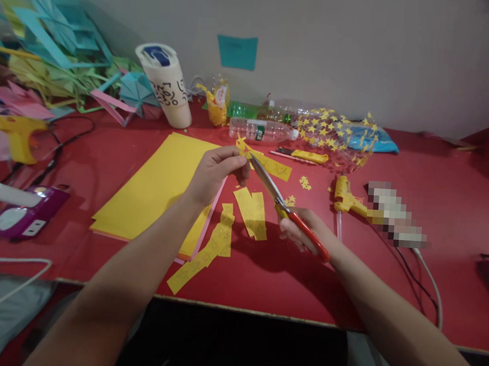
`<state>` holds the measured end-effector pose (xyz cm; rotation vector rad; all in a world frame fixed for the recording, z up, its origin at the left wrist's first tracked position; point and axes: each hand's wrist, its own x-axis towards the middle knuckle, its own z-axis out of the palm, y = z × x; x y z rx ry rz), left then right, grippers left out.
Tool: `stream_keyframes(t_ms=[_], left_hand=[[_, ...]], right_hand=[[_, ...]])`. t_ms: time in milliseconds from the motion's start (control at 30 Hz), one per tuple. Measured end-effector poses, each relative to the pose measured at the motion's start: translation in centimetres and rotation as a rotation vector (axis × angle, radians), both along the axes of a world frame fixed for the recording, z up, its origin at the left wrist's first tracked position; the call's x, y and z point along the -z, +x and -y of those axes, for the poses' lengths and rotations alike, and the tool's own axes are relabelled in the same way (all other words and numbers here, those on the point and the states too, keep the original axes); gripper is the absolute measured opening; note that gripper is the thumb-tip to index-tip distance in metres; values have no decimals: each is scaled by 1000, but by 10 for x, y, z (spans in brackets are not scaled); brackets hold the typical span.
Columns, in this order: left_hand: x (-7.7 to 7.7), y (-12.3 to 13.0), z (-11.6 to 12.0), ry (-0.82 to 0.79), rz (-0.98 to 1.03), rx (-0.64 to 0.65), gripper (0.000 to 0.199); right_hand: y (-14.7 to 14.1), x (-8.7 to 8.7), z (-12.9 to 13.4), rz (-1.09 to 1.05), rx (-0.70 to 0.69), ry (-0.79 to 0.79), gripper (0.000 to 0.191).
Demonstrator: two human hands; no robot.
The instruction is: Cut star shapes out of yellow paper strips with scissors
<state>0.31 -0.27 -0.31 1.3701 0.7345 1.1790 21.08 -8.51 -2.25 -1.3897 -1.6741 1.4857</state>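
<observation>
My left hand (220,170) is closed, pinching a small piece of yellow paper (243,145) between thumb and fingers. My right hand (302,230) is wrapped round red-handled scissors (269,183), whose blade tips meet the paper at my left fingertips. Just behind the blades is a yellow paper strip (279,168) with pencilled star outlines; whether it joins the held piece I cannot tell. More marked yellow strips (251,214) lie on the red table below the hands, and others (198,263) reach toward its front edge. Small cut-out stars (305,183) are scattered beyond the scissors.
Yellow paper sheets (153,183) are stacked under my left forearm. Behind stand a white tumbler (167,87), a plastic bottle (262,131) and a yellow utility knife (310,156). Glue guns flank both sides, one (345,197) at right. Folded coloured paper (66,45) fills the back left.
</observation>
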Motion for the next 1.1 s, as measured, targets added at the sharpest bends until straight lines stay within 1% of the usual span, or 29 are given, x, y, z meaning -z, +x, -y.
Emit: stream_keyframes(t_ms=[233,500,767,933,1100], left_hand=[[-2,-1,1,8,-26,11,15],[-4,-1,1,10,-47,-6,15],[-5,0,1,-8,-52,-11,15],[-6,-1,1,-4,-50,-8,15],[-5,-2,1,-7,-66,-10,16]], right_hand=[[1,1,0,7,-9,-8,50],[4,3,-2,29,-24,-6,51],[2,0,-1,29,-21,-16,52],[2,1,-1,42,16,-40,51],[1,4,-1,2,41,-63,50]])
